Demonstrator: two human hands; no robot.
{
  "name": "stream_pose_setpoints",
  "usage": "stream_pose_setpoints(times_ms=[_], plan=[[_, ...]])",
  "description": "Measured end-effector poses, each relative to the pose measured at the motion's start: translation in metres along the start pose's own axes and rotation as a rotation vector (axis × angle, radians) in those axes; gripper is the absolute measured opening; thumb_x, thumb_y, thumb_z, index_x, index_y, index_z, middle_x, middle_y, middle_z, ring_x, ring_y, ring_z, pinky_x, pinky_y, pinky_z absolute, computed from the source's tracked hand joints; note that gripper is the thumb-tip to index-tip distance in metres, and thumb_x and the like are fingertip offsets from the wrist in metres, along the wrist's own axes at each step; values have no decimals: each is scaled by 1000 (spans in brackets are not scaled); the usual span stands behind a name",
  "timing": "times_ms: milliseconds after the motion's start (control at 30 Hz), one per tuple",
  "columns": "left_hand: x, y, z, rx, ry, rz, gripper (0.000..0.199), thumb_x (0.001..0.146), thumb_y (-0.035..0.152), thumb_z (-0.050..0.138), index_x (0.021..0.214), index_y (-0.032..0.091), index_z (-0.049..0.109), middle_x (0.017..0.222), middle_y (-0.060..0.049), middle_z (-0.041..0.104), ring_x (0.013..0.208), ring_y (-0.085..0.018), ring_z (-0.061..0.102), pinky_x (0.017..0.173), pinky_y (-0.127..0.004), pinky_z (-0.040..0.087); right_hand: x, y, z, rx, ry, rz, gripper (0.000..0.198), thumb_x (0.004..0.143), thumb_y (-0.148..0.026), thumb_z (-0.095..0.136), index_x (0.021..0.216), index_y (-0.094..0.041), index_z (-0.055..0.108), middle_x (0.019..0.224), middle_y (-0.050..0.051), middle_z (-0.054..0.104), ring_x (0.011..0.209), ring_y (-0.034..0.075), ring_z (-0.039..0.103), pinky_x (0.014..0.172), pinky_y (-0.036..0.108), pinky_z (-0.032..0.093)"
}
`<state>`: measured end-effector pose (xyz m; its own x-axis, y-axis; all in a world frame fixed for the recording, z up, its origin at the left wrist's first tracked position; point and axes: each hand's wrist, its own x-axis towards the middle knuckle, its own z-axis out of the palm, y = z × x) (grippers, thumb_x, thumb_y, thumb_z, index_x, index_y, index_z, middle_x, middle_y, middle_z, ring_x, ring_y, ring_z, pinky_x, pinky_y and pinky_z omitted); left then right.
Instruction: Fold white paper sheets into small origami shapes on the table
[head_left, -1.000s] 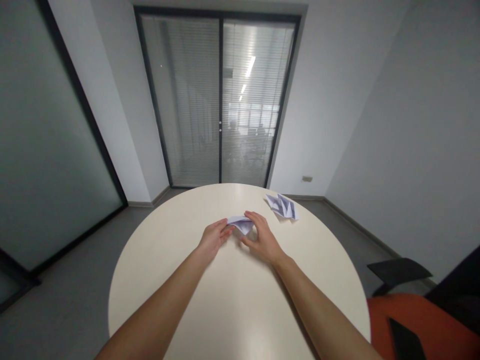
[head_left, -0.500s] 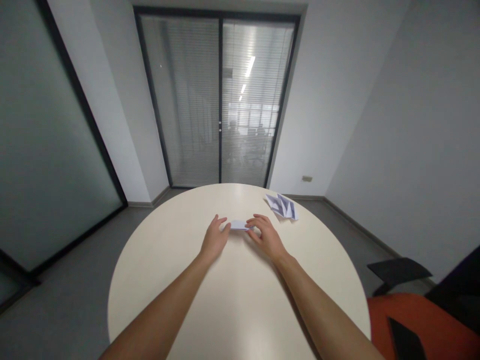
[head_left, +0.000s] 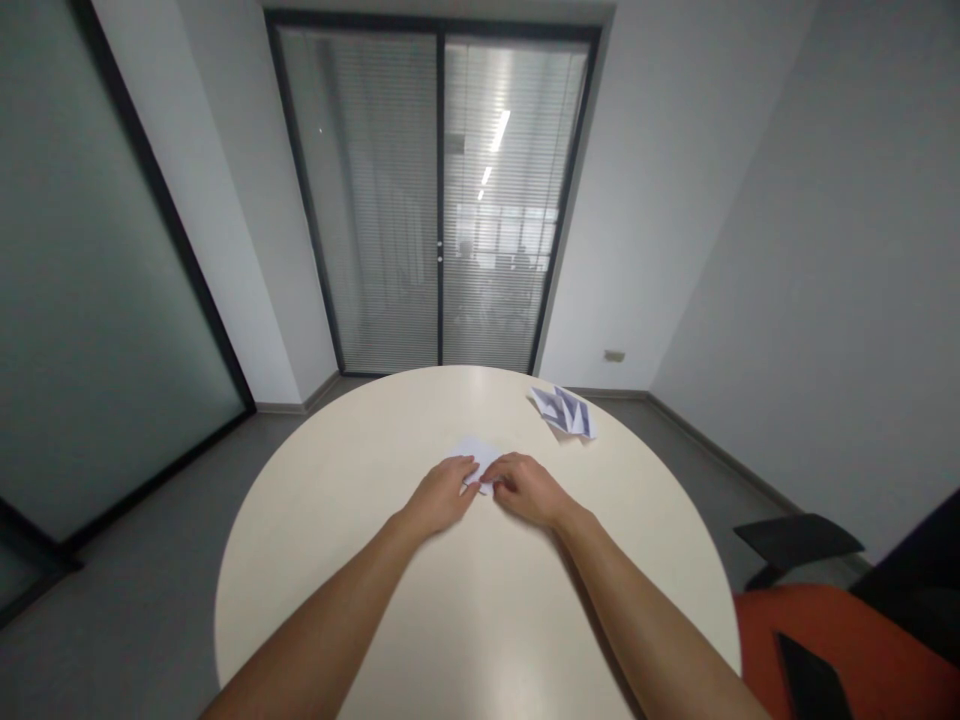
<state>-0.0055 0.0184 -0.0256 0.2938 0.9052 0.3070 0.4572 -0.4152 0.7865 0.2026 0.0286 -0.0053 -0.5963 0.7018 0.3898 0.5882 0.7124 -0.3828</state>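
A small folded piece of white paper (head_left: 478,449) lies on the round cream table, partly covered by my fingers. My left hand (head_left: 444,493) grips its near left edge between thumb and fingers. From the other side, my right hand (head_left: 529,488) has its fingers curled and pinched on the near right edge. The two sets of fingertips are close together, almost touching. Exact folds under the fingers are hidden.
Farther back on the right of the table (head_left: 337,560) sits a folded white paper shape (head_left: 564,412) with pointed flaps. An orange-seated chair (head_left: 862,640) with black armrests stands at the right. Glass doors with blinds (head_left: 360,220) are beyond the table.
Both hands have come nearer to me and closer together. The paper, earlier a narrow strip held between them, now shows a wider, angled shape on the table.
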Motion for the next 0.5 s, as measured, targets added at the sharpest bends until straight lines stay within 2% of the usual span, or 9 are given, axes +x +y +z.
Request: stream_pose_setpoints(times_ms=[100, 167, 233, 333, 500], plan=[[0, -3, -1, 218, -55, 145, 28, 88, 27, 61, 113, 21, 72, 129, -13, 66, 125, -30, 55, 113, -45, 36, 0, 3, 2, 15, 8, 42, 35, 79, -10, 55, 104, -22, 77, 104, 5, 76, 100, 21, 67, 95, 35, 49], [0, -3, -1, 256, -74, 186, 30, 88, 27, 61, 115, 21, 71, 127, -12, 67, 124, -29, 56, 112, -44, 37, 1, 6, 3, 20, 56, 73, 33, 84, -13, 55, 109, -21, 75, 114, 7, 73, 108, 23, 64, 98, 36, 47], [-1, -2, -1, 246, -92, 206, 31, 88, 28, 62, 117, 21, 71, 127, -12, 67, 122, -29, 56, 111, -43, 39, 1, 9, 3, 18, 76, 107, 30, 88, -18, 55, 111, -19, 74, 118, 9, 72, 111, 24, 63, 100, 38, 47], [-3, 0, -1, 242, -117, 216, 35, 88, 33, 63, 121, 21, 69, 129, -13, 65, 124, -29, 55, 111, -43, 38, 0, 13, 2, 3, 36, 135, 27, 90, -20, 55, 108, -19, 75, 111, 9, 74, 103, 24, 66, 95, 38, 49], [-6, 0, -2, 290, -187, 194, 43, 94, 42, 56, 131, 22, 64, 145, -13, 55, 139, -30, 42, 118, -46, 28, 0, 19, 0, 5, 71, 158, 25, 88, -16, 56, 102, -19, 77, 110, 10, 75, 101, 23, 68, 95, 36, 49]])
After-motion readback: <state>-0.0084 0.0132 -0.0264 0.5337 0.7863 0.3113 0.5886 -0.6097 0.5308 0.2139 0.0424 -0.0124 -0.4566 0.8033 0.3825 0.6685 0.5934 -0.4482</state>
